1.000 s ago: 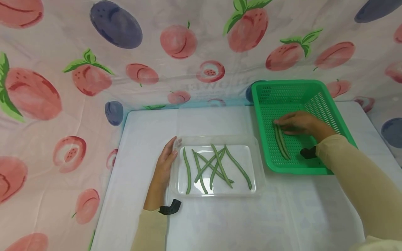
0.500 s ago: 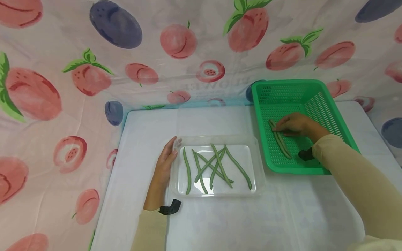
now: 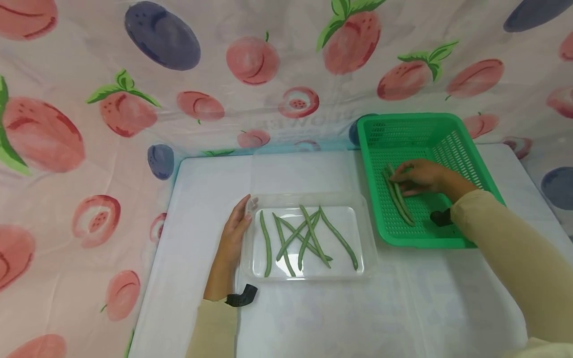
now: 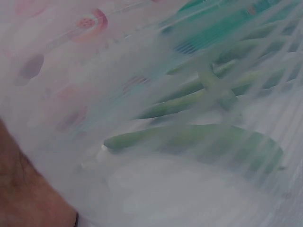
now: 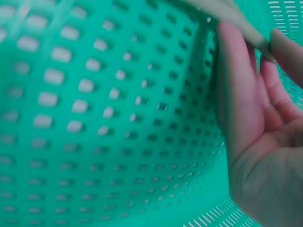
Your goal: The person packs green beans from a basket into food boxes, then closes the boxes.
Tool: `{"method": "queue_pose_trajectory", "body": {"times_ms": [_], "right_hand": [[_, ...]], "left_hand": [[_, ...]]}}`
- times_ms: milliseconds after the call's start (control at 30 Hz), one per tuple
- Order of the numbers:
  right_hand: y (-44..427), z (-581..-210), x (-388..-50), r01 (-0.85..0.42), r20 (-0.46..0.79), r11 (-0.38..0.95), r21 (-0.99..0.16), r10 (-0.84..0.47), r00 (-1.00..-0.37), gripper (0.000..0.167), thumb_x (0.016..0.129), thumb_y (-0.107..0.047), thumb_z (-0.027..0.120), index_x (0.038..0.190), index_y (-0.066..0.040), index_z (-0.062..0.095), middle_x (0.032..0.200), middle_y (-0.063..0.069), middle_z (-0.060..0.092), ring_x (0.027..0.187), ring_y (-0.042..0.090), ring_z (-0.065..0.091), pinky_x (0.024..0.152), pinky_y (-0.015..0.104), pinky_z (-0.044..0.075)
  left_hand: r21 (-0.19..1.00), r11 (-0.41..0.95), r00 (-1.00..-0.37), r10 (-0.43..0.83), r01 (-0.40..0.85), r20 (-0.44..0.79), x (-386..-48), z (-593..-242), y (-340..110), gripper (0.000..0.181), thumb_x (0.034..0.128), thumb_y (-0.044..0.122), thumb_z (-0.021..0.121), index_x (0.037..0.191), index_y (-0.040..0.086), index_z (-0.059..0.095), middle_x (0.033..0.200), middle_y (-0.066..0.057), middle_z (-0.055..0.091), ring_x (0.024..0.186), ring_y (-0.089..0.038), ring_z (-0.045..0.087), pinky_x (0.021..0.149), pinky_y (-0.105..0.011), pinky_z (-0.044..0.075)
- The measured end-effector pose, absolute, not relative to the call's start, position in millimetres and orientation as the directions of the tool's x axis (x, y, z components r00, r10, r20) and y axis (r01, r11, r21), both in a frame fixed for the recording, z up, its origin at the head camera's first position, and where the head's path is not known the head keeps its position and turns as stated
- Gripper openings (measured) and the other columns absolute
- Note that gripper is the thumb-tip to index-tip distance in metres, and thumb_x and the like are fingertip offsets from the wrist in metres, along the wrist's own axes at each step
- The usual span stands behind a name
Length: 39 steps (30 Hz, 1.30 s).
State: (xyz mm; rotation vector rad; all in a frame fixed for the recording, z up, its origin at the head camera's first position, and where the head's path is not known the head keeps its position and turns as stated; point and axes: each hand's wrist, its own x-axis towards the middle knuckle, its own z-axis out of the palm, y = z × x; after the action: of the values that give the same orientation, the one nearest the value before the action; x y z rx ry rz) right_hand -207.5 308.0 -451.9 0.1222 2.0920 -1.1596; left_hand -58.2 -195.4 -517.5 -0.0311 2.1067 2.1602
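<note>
My right hand (image 3: 421, 176) reaches into the green plastic basket (image 3: 421, 243) and pinches a green bean (image 3: 403, 201) at its far end. In the right wrist view the bean (image 5: 236, 19) passes between thumb and fingers. Another green bean (image 3: 391, 191) lies close along its left side on the basket floor. My left hand (image 3: 234, 231) holds the left side of a clear plastic container (image 3: 369, 238), its fingers round the far left corner. Several green beans (image 3: 341, 238) lie loosely in it, some crossed. In the left wrist view, beans (image 4: 194, 142) show blurred through the container wall.
A white-covered table (image 3: 313, 318) bears both vessels, the basket to the right of the container. Behind and to the left hangs a fruit-printed sheet (image 3: 179, 129). A black wrist camera mount (image 3: 241, 296) sits by my left wrist.
My right hand has shifted slightly within the basket, left and then back right. The two beans there have moved apart at their far ends. My left hand and the container stay put.
</note>
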Motion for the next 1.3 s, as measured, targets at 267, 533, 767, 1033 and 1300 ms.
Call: {"method": "queue_pose_trajectory", "body": {"times_ms": [267, 533, 767, 1033, 1300], "right_hand": [[308.8, -448.8, -204.9, 0.414, -0.615, 0.524, -0.744, -0.295, -0.731, 0.045, 0.107, -0.030, 0.054, 0.137, 0.001, 0.040, 0.118, 0.008, 0.065, 0.099, 0.019, 0.072, 0.088, 0.044, 0.062], [300.9, -432.9, -199.1, 0.405, -0.570, 0.464, -0.787, -0.297, -0.766, 0.045, 0.109, -0.032, 0.050, 0.139, -0.002, 0.036, 0.118, 0.008, 0.067, 0.098, 0.025, 0.073, 0.085, 0.049, 0.062], [293.8, -417.1, -190.2, 0.374, -0.539, 0.451, -0.810, -0.323, -0.778, 0.050, 0.107, -0.036, 0.052, 0.141, -0.004, 0.032, 0.122, 0.011, 0.066, 0.104, 0.031, 0.072, 0.086, 0.053, 0.061], [281.3, -397.9, -176.3, 0.326, -0.487, 0.423, -0.845, -0.361, -0.795, 0.047, 0.107, -0.036, 0.052, 0.137, -0.005, 0.034, 0.119, 0.007, 0.068, 0.103, 0.029, 0.073, 0.083, 0.050, 0.062], [269.8, -384.1, -165.2, 0.315, -0.462, 0.391, -0.865, -0.375, -0.804, 0.039, 0.108, -0.034, 0.051, 0.134, -0.009, 0.037, 0.111, 0.001, 0.069, 0.097, 0.024, 0.074, 0.079, 0.048, 0.063]], "left_hand": [[0.995, -0.027, -0.993, 0.076, -0.097, -0.095, -57.3, -515.8, -196.1, 0.051, 0.1078, 0.027, 0.048, 0.158, 0.030, 0.038, 0.165, 0.010, 0.034, 0.152, -0.023, 0.032, 0.119, -0.058, 0.034], [0.994, -0.019, -0.992, 0.072, -0.104, -0.103, -54.8, -515.4, -195.5, 0.052, 0.1067, 0.034, 0.050, 0.157, 0.032, 0.038, 0.166, 0.011, 0.032, 0.153, -0.024, 0.033, 0.116, -0.059, 0.037], [0.995, -0.014, -0.993, 0.073, -0.095, -0.094, -55.3, -515.0, -194.9, 0.054, 0.1058, 0.037, 0.051, 0.157, 0.032, 0.037, 0.165, 0.014, 0.033, 0.150, -0.023, 0.036, 0.115, -0.058, 0.039], [0.995, -0.004, -0.992, 0.077, -0.099, -0.099, -56.0, -515.0, -194.7, 0.053, 0.1062, 0.037, 0.050, 0.158, 0.032, 0.037, 0.165, 0.013, 0.033, 0.150, -0.024, 0.037, 0.114, -0.059, 0.040], [0.995, -0.019, -0.992, 0.084, -0.094, -0.092, -56.8, -515.3, -194.8, 0.054, 0.1063, 0.037, 0.051, 0.158, 0.032, 0.037, 0.165, 0.014, 0.033, 0.151, -0.022, 0.034, 0.116, -0.058, 0.038]]}}
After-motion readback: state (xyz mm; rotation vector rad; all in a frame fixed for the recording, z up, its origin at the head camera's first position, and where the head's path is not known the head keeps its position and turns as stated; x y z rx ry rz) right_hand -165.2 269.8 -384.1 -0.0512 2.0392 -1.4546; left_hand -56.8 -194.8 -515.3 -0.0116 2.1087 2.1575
